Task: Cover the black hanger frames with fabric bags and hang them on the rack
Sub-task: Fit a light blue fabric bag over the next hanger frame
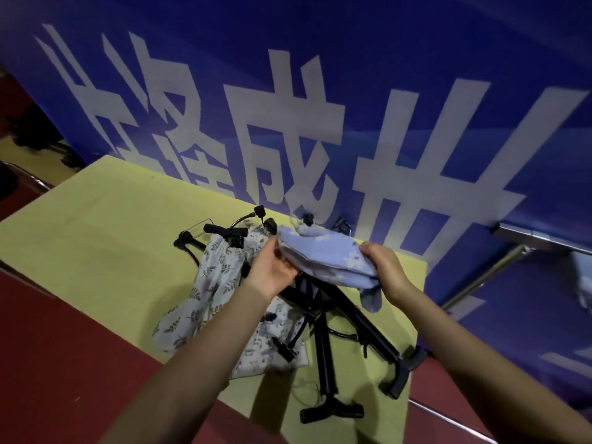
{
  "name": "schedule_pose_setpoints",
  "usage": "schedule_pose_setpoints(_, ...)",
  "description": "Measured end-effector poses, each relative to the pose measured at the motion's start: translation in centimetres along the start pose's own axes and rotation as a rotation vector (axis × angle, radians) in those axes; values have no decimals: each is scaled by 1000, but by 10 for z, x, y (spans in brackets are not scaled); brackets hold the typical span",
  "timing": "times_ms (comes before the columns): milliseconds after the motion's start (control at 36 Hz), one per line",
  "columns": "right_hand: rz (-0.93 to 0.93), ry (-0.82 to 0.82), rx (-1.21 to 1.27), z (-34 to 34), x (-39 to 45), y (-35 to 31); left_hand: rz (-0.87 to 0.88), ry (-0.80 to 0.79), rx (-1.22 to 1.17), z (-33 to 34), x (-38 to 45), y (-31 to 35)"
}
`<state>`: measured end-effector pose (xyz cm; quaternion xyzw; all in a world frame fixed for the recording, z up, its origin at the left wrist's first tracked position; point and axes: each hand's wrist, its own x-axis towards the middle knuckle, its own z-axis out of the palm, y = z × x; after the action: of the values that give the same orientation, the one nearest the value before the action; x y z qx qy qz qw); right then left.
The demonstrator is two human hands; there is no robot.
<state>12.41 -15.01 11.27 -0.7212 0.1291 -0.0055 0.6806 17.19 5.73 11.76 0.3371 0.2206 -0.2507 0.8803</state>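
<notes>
Holding a pale blue fabric bag (326, 257) above the black hanger frames (323, 318) piled on the yellow bench (96, 251), the left hand (272, 267) and right hand (384, 267) grip opposite ends; best to find its opening and spread it wide before sleeving a frame; a floral bag (208, 283) lies beside.

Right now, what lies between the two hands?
In the head view, the blue fabric bag spans the gap: the left hand holds one end and the right hand grips the other.
</notes>
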Motion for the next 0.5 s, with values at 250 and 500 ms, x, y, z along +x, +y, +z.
schedule_pose_setpoints(250, -11, -141, -92, -50, -18, 42, 118, -170, 334, 33, -2, -37)
schedule_pose_setpoints(500, -210, -161, -48, -52, 14, -14, 344, -5, 473, 79, 3, -56)
